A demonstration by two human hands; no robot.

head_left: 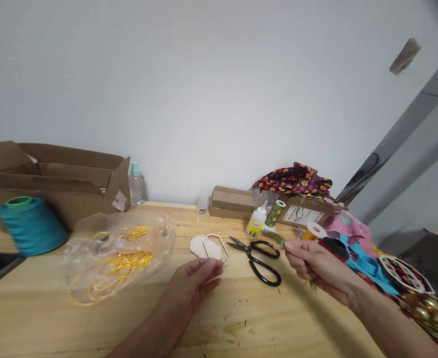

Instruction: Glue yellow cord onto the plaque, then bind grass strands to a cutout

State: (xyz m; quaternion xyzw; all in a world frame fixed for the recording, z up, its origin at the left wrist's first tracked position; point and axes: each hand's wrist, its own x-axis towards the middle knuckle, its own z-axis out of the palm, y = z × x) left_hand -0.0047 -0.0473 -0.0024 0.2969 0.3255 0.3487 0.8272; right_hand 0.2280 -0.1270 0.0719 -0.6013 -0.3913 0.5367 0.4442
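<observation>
My left hand hovers over the table with thumb and fingers brought together; anything between them is too small to make out. Just beyond its fingertips lies a flat off-white scalloped piece with a looped white strip, and a thin dark line crosses it. My right hand is closed on a green strip, probably ribbon, which sticks out past the thumb; more green shows below the fist. Between the hands rest black-handled scissors, blades slightly apart. A white glue bottle with a yellow label stands behind them, beside a green patterned roll.
At left are a cardboard box, a teal thread cone and a plastic bag with yellow cord. A small carton sits against the wall. Fabric, blue ribbon and trimmings crowd the right side.
</observation>
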